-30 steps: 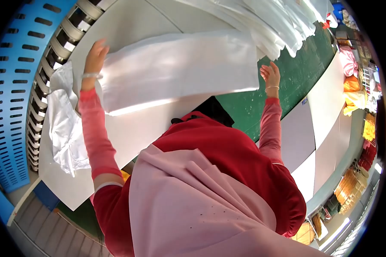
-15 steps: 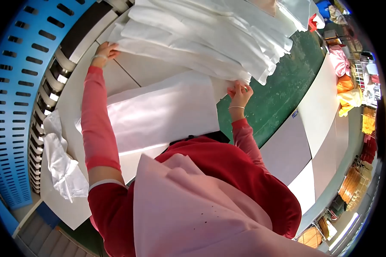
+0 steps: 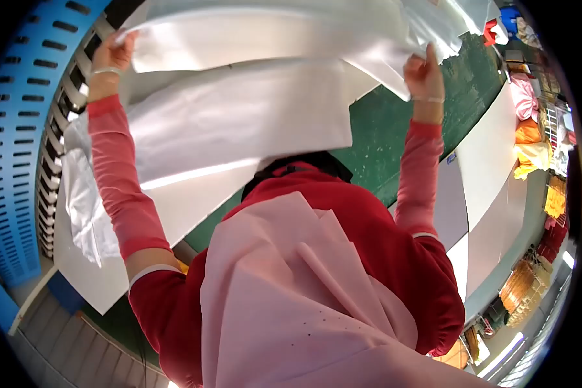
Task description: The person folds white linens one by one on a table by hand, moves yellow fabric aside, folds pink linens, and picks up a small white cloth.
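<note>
A white cloth (image 3: pixel 239 40) is stretched between my two hands and lifted above the table. My left hand (image 3: pixel 114 52), at the upper left, is closed on one corner. The opposite corner is pinched in my right hand (image 3: pixel 424 76), at the upper right; its lower edge hangs slack beside that hand. Beneath it, a flat white cloth (image 3: pixel 239 119) lies on the table in front of my body. More white cloths (image 3: pixel 433 29) lie at the far side, partly hidden behind the raised one.
A blue slotted plastic panel (image 3: pixel 26 136) stands along the left. Crumpled white cloth (image 3: pixel 87 207) lies at the table's left edge. The green table surface (image 3: pixel 394 132) shows at right, beside white and grey boards (image 3: pixel 485 165). Colourful fabric bundles (image 3: pixel 530 152) sit farther right.
Both hands have moved up and outward, raising the white cloth off the pile and drawing it taut. My body has leaned forward over the table.
</note>
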A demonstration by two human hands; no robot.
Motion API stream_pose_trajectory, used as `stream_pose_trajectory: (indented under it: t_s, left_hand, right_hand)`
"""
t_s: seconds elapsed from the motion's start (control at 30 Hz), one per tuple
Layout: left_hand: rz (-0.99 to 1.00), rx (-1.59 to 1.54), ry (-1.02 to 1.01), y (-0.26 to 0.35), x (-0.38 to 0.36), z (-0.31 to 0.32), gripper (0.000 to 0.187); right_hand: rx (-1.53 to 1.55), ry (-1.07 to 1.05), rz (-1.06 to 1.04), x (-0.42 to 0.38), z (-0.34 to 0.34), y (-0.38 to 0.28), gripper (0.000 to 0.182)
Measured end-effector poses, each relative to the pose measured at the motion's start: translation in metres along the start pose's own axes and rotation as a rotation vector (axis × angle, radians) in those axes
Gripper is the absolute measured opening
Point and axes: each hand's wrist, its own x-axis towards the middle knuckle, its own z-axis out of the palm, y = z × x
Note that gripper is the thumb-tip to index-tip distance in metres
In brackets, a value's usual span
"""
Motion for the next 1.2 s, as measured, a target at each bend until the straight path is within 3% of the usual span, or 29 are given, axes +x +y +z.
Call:
stream_pose_trajectory:
  t_s: [0.1, 0.23, 0.27, 0.37, 0.4, 0.47, 0.5, 0.57, 0.6, 0.7, 0.77, 0.8, 0.9, 0.93, 1.0, 1.03, 1.07, 1.1, 1.17, 1.2]
  left_hand:
    - [0.204, 0.003, -0.195, 0.022, -0.053, -0.011, 0.012]
    - [0.644, 0.161, 0.031, -0.008, -0.17, 0.023, 0.03]
    - [0.604, 0.186, 0.101, -0.01, -0.198, 0.001, 0.036]
    - [0.61, 0.301, 0.38, -0.06, -0.266, -0.052, 0.048]
    - [0.527, 0.423, 0.464, -0.078, -0.282, -0.077, 0.049]
    - [0.325, 0.767, 0.637, -0.12, -0.299, -0.126, 0.053]
    - [0.203, 0.987, 0.723, -0.133, -0.302, -0.126, 0.055]
    - [0.423, 1.628, 0.733, -0.139, -0.299, -0.128, 0.057]
    - [0.536, 1.949, 0.716, -0.142, -0.295, -0.117, 0.058]
    - [0.82, 1.945, 0.406, -0.131, -0.257, -0.035, 0.049]
    - [0.801, 1.895, 0.177, -0.15, -0.226, -0.006, 0.043]
    - [0.853, 1.982, -0.037, -0.159, -0.211, 0.005, 0.046]
    - [0.644, 2.293, -0.161, -0.19, -0.19, 0.01, 0.061]
    - [0.66, 2.275, -0.072, -0.194, -0.179, -0.013, 0.063]
    - [0.683, 2.228, 0.106, -0.178, -0.153, -0.08, 0.066]
    - [0.483, 2.356, 0.26, -0.16, -0.151, -0.09, 0.071]
    - [0.378, 2.379, 0.418, -0.146, -0.146, -0.094, 0.072]
    - [0.069, 2.353, 0.562, -0.132, -0.14, -0.077, 0.072]
    - [0.13, 2.372, 0.672, -0.11, -0.108, -0.08, 0.07]
    - [0.406, 2.217, 0.518, -0.101, -0.08, -0.09, 0.066]
  right_hand:
    - [-0.08, -0.115, -0.011, -0.003, 0.038, -0.005, 0.016]
    - [-0.34, -0.121, -0.317, -0.058, 0.057, 0.024, 0.001]
    - [-0.377, -0.015, -0.355, -0.085, 0.067, 0.039, 0.011]
    - [-0.685, -0.035, -0.109, -0.129, 0.018, 0.079, 0.018]
    - [-0.798, 0.046, -0.04, -0.137, -0.004, 0.1, 0.013]
    - [-1.27, 0.008, 0.13, -0.144, -0.062, 0.127, 0.015]
    - [-1.388, 0.047, -0.012, -0.148, -0.066, 0.134, 0.016]
    - [-1.607, 0.126, -0.312, -0.151, -0.073, 0.143, 0.018]
    - [-1.706, 0.178, -0.408, -0.152, -0.048, 0.137, 0.022]
    - [-1.726, -0.033, -0.865, -0.123, -0.005, 0.14, 0.025]
    - [-1.679, -0.305, -0.796, -0.111, 0.032, 0.159, 0.036]
    - [-1.769, -0.446, -0.815, -0.112, 0.046, 0.179, 0.045]
    - [-2.05, -0.698, -0.8, -0.103, 0.039, 0.209, 0.062]
    - [-2.15, -0.749, -0.778, -0.096, 0.028, 0.216, 0.066]
    - [-2.354, -0.449, -0.773, -0.075, 0.006, 0.189, 0.065]
    - [-2.419, -0.266, -0.757, -0.07, 0.001, 0.17, 0.063]
    - [-2.267, -0.128, -0.775, -0.057, -0.021, 0.151, 0.059]
    - [-2.11, 0.001, -0.789, -0.044, -0.047, 0.131, 0.056]
    - [-1.757, 0.17, -0.884, -0.038, -0.086, 0.095, 0.048]
    - [-1.762, 0.344, -0.966, -0.038, -0.104, 0.084, 0.046]
